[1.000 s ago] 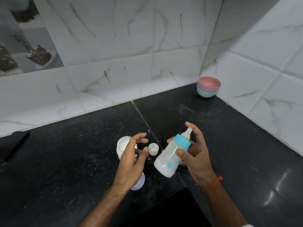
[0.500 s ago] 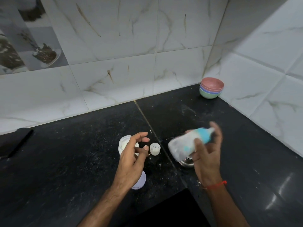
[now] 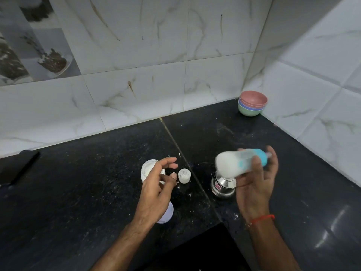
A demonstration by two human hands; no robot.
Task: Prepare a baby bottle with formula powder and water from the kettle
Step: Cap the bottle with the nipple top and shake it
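Note:
My right hand (image 3: 256, 184) grips a baby bottle (image 3: 234, 163) with a teal collar, lying almost sideways in the air and blurred, with white liquid inside and its teat pointing right. Under it a small steel kettle (image 3: 222, 185) stands on the black counter (image 3: 97, 182). My left hand (image 3: 156, 190) hovers with loose fingers and holds nothing, partly covering an open white formula jar (image 3: 148, 169). A small white cap (image 3: 184, 175) sits to the right of the jar. A pale lid (image 3: 168, 214) peeks out from under my left wrist.
A stack of coloured bowls (image 3: 252, 103) sits in the far right corner against the tiled walls. A dark flat object (image 3: 17, 169) lies at the left edge. White powder specks dot the counter. A dark recess (image 3: 195, 249) opens at the near edge.
The bottle went from tilted with its teat up to nearly sideways and is blurred, swinging in my right hand. My left hand stayed over the jar.

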